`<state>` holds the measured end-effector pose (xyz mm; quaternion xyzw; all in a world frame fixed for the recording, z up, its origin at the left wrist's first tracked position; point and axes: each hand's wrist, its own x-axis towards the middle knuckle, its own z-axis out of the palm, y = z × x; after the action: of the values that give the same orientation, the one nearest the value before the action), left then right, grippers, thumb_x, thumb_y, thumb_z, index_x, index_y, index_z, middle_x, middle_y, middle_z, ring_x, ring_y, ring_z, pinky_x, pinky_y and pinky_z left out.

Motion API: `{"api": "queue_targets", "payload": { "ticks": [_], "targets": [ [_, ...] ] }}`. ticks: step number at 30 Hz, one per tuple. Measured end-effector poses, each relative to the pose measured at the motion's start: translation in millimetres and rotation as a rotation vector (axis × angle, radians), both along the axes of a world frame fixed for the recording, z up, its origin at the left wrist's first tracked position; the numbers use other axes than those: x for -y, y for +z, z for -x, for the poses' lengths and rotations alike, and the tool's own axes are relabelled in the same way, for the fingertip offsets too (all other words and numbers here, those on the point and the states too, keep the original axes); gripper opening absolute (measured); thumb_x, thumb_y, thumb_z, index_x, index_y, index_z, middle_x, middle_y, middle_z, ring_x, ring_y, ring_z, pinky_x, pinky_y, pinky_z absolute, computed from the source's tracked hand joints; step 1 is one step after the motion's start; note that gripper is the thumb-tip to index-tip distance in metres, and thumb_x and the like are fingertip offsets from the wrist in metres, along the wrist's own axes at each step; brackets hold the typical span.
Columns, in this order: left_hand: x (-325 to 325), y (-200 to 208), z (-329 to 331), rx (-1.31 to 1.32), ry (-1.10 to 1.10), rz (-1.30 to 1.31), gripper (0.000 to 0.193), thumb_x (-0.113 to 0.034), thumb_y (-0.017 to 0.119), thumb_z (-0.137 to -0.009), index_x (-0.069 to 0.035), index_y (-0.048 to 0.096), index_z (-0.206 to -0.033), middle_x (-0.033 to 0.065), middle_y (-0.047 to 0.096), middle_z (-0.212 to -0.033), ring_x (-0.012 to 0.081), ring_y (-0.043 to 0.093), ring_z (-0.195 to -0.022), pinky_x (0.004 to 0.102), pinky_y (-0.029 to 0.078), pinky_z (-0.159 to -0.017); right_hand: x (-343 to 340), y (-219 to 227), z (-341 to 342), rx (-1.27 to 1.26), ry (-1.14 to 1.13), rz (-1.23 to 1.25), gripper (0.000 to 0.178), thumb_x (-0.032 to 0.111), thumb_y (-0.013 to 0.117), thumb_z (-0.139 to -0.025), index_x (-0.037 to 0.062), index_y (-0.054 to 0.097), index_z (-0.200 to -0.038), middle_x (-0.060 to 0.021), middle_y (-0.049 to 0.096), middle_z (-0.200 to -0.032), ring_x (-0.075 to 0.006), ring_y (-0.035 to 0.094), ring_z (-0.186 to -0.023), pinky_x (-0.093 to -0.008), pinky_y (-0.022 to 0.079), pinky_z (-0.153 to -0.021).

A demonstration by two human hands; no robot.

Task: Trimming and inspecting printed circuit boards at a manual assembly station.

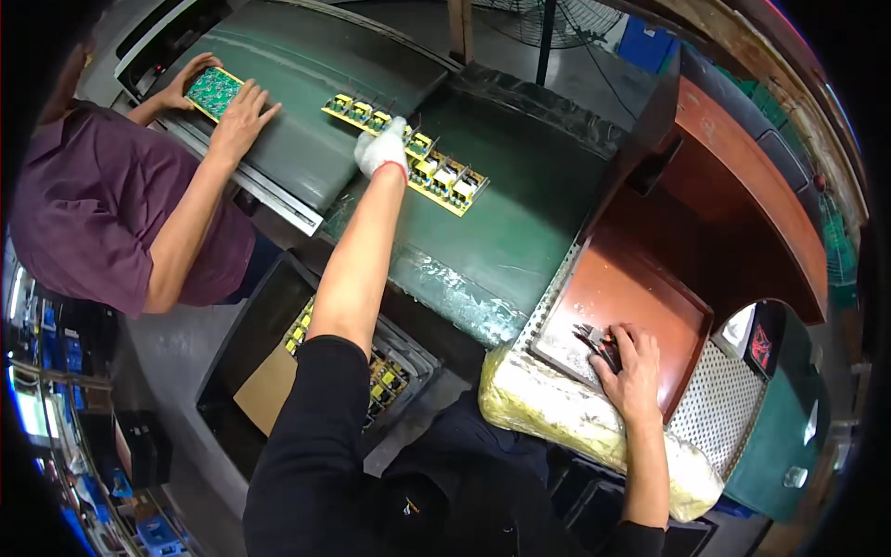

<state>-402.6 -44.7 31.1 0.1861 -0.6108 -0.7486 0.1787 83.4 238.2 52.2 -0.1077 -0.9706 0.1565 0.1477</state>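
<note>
My left hand (pixel 381 151), in a white glove with a red cuff, reaches out over the green belt. Its fingers are closed on the near edge of a yellow-edged circuit board (pixel 356 113) crowded with parts. Just to the right, a second stretch of populated circuit board (pixel 450 184) lies flat on the belt; whether the two are joined is hidden by the glove. Bare, my right hand (pixel 634 369) rests at the near side of a reddish-brown tray, its fingers curled round small pliers (pixel 599 345) with dark handles and red bits.
A co-worker at the left holds a green circuit board (pixel 214 92) over the belt (pixel 501 251). Below the belt stands a black bin (pixel 223 371) with cardboard and boards. The brown tray (pixel 650 278) has a tall hood at its right. Yellow wrapped padding (pixel 548 404) edges the bench.
</note>
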Motion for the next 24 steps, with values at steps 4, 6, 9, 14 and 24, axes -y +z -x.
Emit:
{"api": "queue_targets", "payload": {
  "ticks": [4,6,9,14,24],
  "targets": [
    [31.5,-0.2,18.9,-0.090,0.025,-0.150,0.024,-0.007,0.081,-0.086,0.003,0.071,-0.105,0.0144,0.075,-0.098,0.0228,0.071,-0.079,0.0378,0.062,-0.073,5.3,2.5,5.2,0.052,0.021,0.014,0.055,0.031,0.082,-0.083,0.0057,0.068,-0.130,-0.0110,0.061,-0.135,-0.0349,0.058,-0.117,-0.0447,0.045,-0.106],
    [55.2,9.0,6.7,-0.168,-0.167,-0.399,0.022,0.000,0.078,-0.088,0.003,0.071,-0.109,0.0144,0.075,-0.099,0.0230,0.072,-0.081,0.0375,0.062,-0.074,10.0,2.1,9.6,0.010,0.068,0.075,0.056,0.032,0.082,-0.084,0.0062,0.068,-0.131,-0.0106,0.061,-0.136,-0.0348,0.057,-0.121,-0.0443,0.045,-0.107],
    [9.2,9.9,-58.8,-0.136,-0.531,-0.318,0.028,-0.004,0.067,-0.095,0.005,0.067,-0.121,0.0207,0.073,-0.111,0.0268,0.074,-0.093,0.0362,0.062,-0.080,-12.1,1.1,-14.0,-0.248,-0.055,0.134,0.052,0.027,0.080,-0.086,-0.0022,0.067,-0.126,-0.0179,0.068,-0.123,-0.0342,0.066,-0.108,-0.0435,0.052,-0.098],
    [37.2,58.1,-215.4,-0.135,-1.217,-0.183,0.053,-0.019,0.052,-0.107,0.001,0.047,-0.155,0.0229,0.062,-0.147,0.0342,0.069,-0.124,0.0469,0.059,-0.102,24.5,29.8,6.7,-0.571,-0.173,1.020,0.055,0.032,0.078,-0.093,-0.0024,0.066,-0.134,-0.0158,0.072,-0.121,-0.0217,0.070,-0.102,-0.0342,0.058,-0.086],
    [-88.7,78.8,-529.3,-0.315,-1.705,0.815,0.053,-0.004,0.082,-0.078,0.003,0.069,-0.129,0.0096,0.077,-0.100,0.0190,0.068,-0.079,0.0277,0.055,-0.073,45.4,65.5,-217.1,-0.849,-0.236,1.663,0.047,0.010,0.076,-0.092,-0.0086,0.060,-0.131,-0.0171,0.071,-0.110,-0.0236,0.071,-0.094,-0.0327,0.060,-0.089]
  ]
}}
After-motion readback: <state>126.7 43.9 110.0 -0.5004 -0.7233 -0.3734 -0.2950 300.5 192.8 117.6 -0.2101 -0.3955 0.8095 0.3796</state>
